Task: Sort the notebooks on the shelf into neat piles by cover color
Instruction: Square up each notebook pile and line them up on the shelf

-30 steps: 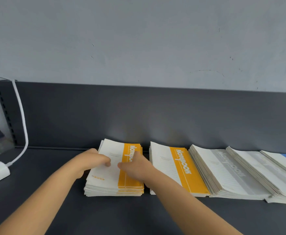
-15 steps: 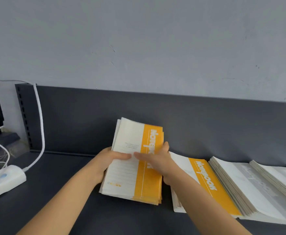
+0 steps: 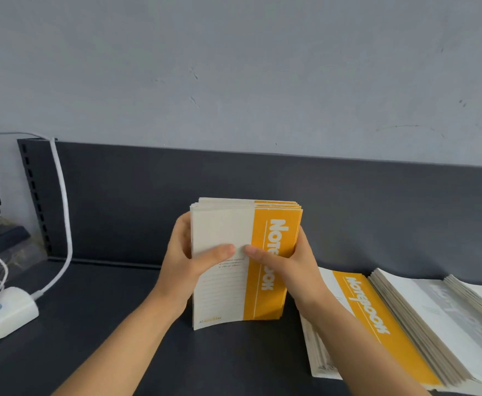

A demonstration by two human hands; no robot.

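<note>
Gripping a stack of orange-striped notebooks (image 3: pixel 222 298) from both sides, upright, bottom edge resting on the dark shelf deck (image 3: pixel 114 332), front cover facing the camera. Clamping its left edge with the left hand (image 3: pixel 185 264), thumb laid across the cream part of the cover; clamping its right edge with the right hand (image 3: pixel 288 267), thumb reaching over the orange band printed NOTEBOOK, the two thumb tips almost meeting mid-cover. Fanned slightly at the top, edges not yet flush.

Right of the stack, lying flat on the same deck: a second pile of orange-striped notebooks (image 3: pixel 377 318), partly hidden behind the right forearm, and, touching that pile's far side, a slanted pile of grey-striped notebooks (image 3: pixel 440 307) running out of view.

Left of the stack, well apart: a white power strip (image 3: pixel 5 312) at the deck's end, with a white cable (image 3: pixel 62 212) climbing up from it.

Behind the stack: the shelf's dark back panel (image 3: pixel 176 178), and above that a pale grey wall (image 3: pixel 234 67).
</note>
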